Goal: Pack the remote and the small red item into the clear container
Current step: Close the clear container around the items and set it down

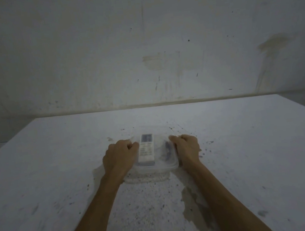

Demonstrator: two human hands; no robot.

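Hands (121, 155) (186, 146) flank clear container (154, 169) holding remote (145, 149).

White speckled table (60, 182), worn patches, clear container (155, 169) resting on it near the middle

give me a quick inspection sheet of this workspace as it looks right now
surface: white table, speckled and stained, with a patch of worn paint near the right forearm
job's things: remote lies inside the clear container; a dark slim item lies beside it, colour unclear
clutter: nothing seen
hands: left hand and right hand press on the container's two sides, fingers curled
cables: nothing seen
surroundings: marked, stained wall behind the table
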